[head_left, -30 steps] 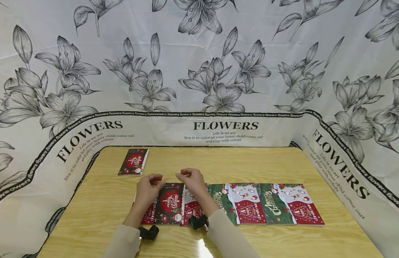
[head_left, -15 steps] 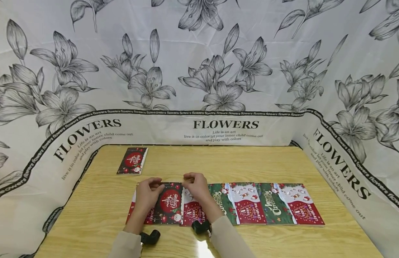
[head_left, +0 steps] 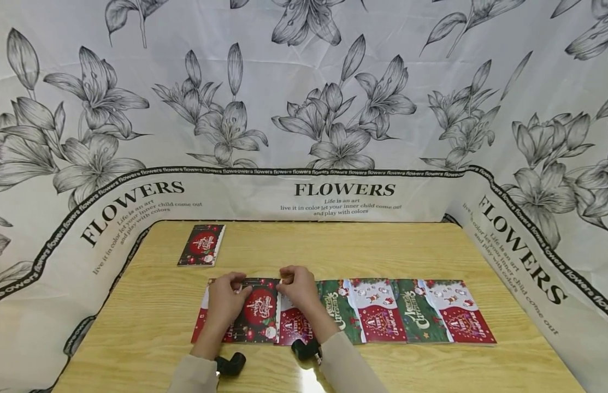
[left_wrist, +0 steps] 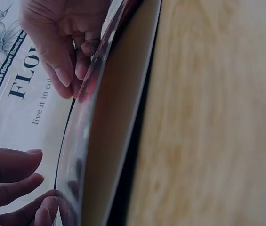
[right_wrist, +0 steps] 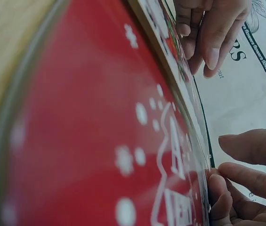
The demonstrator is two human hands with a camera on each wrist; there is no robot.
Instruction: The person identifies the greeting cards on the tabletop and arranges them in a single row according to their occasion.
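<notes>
A dark Merry Christmas booklet [head_left: 260, 311] lies in a row of Christmas booklets on the table, in the head view. My left hand [head_left: 224, 300] is at its left side, over a red-and-white booklet [head_left: 200, 319]. At its upper right edge is my right hand [head_left: 297, 285], above another red-and-white booklet [head_left: 293, 326]. In the left wrist view, the left hand [left_wrist: 10, 183] has thumb and fingers apart, fingertips at a booklet's edge. The right wrist view likewise shows the right hand [right_wrist: 253, 176] with spread thumb and fingertips along the glossy covers.
Rightward the row continues with a green booklet [head_left: 347, 316], a red-and-white one [head_left: 381, 311], another green booklet [head_left: 415, 311] and a red-and-white end booklet [head_left: 463, 311]. A separate dark booklet [head_left: 201, 245] lies at the table's back left. Flower-printed cloth [head_left: 235, 196] surrounds the wooden table [head_left: 382, 256].
My right hand has come down slightly to the dark booklet's upper right edge. My left hand has shifted slightly down at its left side. The booklets keep nearly the same places.
</notes>
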